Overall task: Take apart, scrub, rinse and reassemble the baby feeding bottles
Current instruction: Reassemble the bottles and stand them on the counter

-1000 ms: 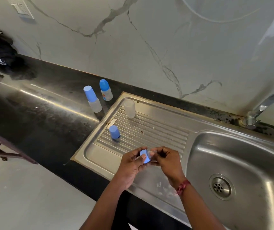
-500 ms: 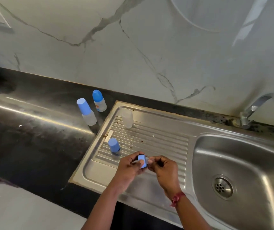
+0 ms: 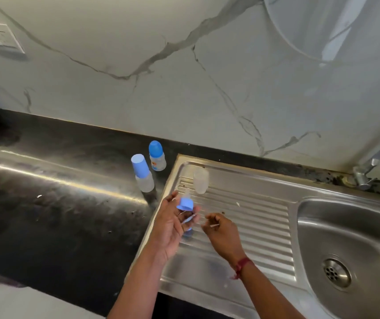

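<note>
My left hand (image 3: pixel 173 223) pinches the blue collar (image 3: pixel 185 203) — light, best gripped by its stiff rim, I'd judge; teat (image 3: pixel 187 192) soft. My right hand (image 3: pixel 222 234) curls nearby — holding anything, I can't tell.

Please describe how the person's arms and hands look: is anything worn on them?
Both forearms are bare, with no sleeves in view. The left hand and right hand have no gloves. A red thread band is tied around the right wrist, with a loose end hanging.
</note>
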Available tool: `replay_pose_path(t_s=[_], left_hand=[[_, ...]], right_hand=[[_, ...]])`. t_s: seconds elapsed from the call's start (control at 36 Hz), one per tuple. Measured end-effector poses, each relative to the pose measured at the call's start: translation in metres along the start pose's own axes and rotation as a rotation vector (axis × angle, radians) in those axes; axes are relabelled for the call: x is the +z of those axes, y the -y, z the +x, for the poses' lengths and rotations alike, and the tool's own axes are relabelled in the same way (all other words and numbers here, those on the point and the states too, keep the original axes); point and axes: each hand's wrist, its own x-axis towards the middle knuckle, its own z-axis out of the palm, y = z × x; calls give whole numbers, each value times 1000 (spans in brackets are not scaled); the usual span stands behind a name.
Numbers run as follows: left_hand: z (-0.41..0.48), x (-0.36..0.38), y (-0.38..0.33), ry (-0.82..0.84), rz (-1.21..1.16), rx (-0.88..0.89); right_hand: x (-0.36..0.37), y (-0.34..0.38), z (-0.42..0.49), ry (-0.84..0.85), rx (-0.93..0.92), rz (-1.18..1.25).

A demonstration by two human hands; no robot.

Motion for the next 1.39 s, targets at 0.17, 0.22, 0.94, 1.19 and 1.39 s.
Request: replay_pose_path(t_s=[0.17,0.22,0.94,1.19,1.39], left_hand=[[7,-33,-21,-18,-6,26],[12,-40,-26,-14,-22,12],[61,-54,-22,-239,269,51],[69,-49,-11,-289,365,48],[72,-51,-12,-278,306,63]], right_hand=[[39,14,13,76,-158,-297],[47,19,20,110,-176,-354],[23,45,60,-84,-119,-128],[22,43,79,28,-146,-198],[20,53,85,-325,-212,-196]])
